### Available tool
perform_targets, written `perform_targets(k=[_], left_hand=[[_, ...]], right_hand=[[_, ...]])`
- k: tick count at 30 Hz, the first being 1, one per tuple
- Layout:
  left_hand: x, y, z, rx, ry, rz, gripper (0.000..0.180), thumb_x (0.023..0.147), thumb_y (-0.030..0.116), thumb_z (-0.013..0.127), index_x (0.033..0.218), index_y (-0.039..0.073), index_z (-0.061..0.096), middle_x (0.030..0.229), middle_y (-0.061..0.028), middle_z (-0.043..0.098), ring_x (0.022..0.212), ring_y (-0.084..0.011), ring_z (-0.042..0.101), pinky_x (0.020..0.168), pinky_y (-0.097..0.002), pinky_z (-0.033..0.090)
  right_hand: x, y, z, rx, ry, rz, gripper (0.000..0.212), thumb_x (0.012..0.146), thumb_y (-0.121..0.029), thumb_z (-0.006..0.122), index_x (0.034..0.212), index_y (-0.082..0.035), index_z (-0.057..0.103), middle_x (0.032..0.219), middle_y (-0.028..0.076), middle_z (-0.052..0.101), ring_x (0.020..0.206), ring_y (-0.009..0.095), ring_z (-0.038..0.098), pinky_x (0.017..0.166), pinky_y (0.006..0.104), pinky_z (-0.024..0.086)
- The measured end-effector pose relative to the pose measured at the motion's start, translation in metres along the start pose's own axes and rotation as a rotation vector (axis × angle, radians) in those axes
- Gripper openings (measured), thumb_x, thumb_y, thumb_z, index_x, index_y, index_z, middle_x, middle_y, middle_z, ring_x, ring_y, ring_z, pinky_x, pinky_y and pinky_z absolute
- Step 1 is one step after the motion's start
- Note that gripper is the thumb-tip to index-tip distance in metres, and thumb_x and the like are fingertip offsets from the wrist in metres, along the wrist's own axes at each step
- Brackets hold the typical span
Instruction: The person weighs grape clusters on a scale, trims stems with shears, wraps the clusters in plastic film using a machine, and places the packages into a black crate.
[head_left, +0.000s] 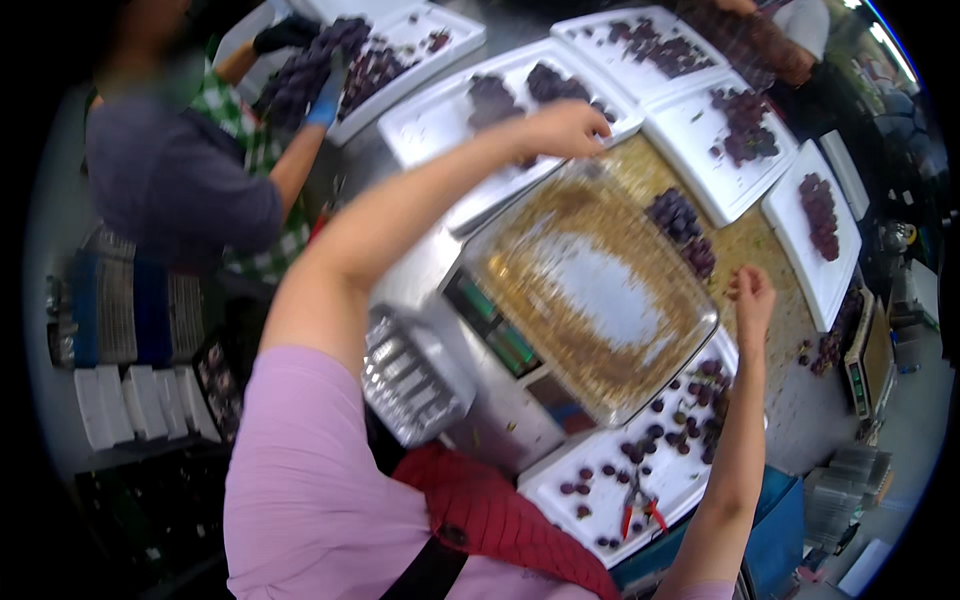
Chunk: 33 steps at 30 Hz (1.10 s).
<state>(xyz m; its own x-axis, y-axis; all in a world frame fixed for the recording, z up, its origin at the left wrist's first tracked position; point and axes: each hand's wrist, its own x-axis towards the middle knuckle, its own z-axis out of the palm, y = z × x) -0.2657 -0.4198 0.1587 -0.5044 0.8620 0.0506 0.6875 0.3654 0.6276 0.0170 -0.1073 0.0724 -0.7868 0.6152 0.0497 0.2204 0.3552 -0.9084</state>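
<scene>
My left hand (568,128) reaches over the near edge of a white tray (425,135) that bears dark grape bunches (492,100). Its fingers curl inward, and whatever they may hold is hidden. My right hand (752,298) is raised at the right of a weighing scale (600,290), fingers bent together; I cannot make out anything in them. Between the two hands, beside the pan, lies a bunch of dark purple grapes (678,216) with a redder part (699,257). The scale's metal pan is smeared brown, and its green-lit display (512,350) faces lower left.
In front, a white tray (545,490) holds loose grapes and red-handled snips (640,510). Clear plastic boxes (412,378) are stacked left of the scale. More trays of grapes (742,125) stand behind. A co-worker in blue gloves (322,108) handles grapes at the left; another person (775,45) stands opposite.
</scene>
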Motion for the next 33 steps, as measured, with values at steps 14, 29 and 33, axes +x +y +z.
perform_targets(k=[14, 29, 33], left_hand=[[-0.352, -0.013, 0.002, -0.221, 0.198, -0.528, 0.030, 0.087, 0.015, 0.061, 0.111, -0.003, 0.062, 0.090, -0.0099, 0.068, 0.081, -0.0134, 0.062, 0.075, -0.0291, 0.049], [-0.430, 0.045, 0.031, -0.191, 0.397, -0.563, 0.024, 0.086, 0.011, 0.060, 0.105, -0.002, 0.064, 0.092, -0.0133, 0.068, 0.076, -0.0184, 0.065, 0.073, -0.0289, 0.052], [-0.439, 0.047, 0.038, -0.089, 0.439, -0.488, 0.022, 0.085, 0.010, 0.060, 0.103, -0.001, 0.065, 0.096, -0.0117, 0.066, 0.084, -0.0220, 0.063, 0.075, -0.0308, 0.051]], right_hand=[[-0.295, -0.172, 0.184, -0.105, -0.549, -0.856, 0.019, 0.074, -0.012, 0.074, 0.088, -0.002, 0.065, 0.084, 0.011, 0.064, 0.077, 0.026, 0.060, 0.067, 0.0350, 0.048], [-0.365, -0.162, 0.224, -0.343, -0.632, -0.947, 0.013, 0.076, -0.017, 0.070, 0.077, -0.007, 0.062, 0.074, 0.006, 0.053, 0.076, 0.024, 0.050, 0.071, 0.0368, 0.038], [-0.376, -0.158, 0.231, -0.301, -0.539, -0.933, 0.009, 0.077, -0.013, 0.069, 0.075, -0.007, 0.062, 0.073, 0.006, 0.053, 0.074, 0.025, 0.050, 0.071, 0.0366, 0.038]])
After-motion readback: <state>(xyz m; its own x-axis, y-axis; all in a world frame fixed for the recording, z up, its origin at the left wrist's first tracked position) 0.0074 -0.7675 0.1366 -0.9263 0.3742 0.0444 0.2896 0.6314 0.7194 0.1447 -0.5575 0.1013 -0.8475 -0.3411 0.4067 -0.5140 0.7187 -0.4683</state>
